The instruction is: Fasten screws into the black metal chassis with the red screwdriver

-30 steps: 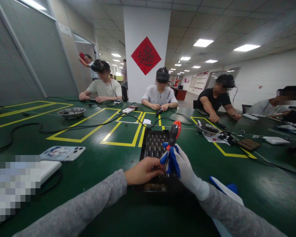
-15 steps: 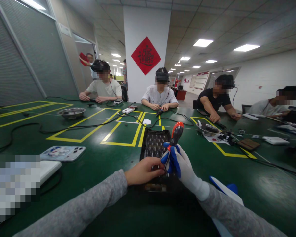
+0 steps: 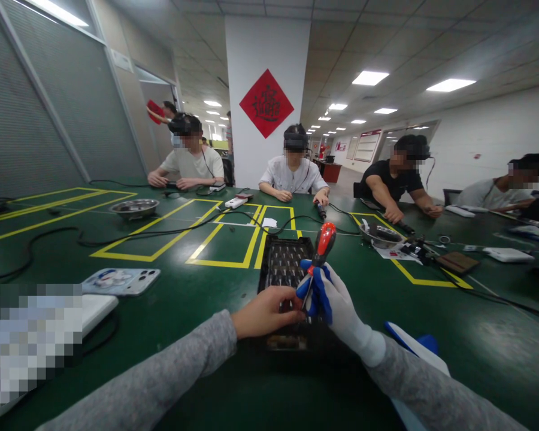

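One screwdriver (image 3: 324, 245) is observed, held over the near right part of one open black case (image 3: 263, 263). Its long axis is steep and tilted: the red and black handle is pointed up and slightly to the right, and the shaft is directed down and to the left. The tip is hidden by fingers. The neck and shaft are grasped by the gloved right hand (image 3: 330, 299). The thumb and forefinger of the bare left hand (image 3: 267, 308) are brought together at the shaft's lower end; whether the shaft or a small part is pinched there cannot be told. Several rows of small metal pieces are held in the case, too partly covered to be counted.

On the green table (image 3: 206, 293), one phone (image 3: 121, 281) is noted at the left, one loose glove (image 3: 424, 353) beside the right forearm, and two steel bowls: a left bowl (image 3: 135, 214) and a right bowl (image 3: 384, 243). Four seated people (image 3: 291, 173) wearing headsets are counted around the table
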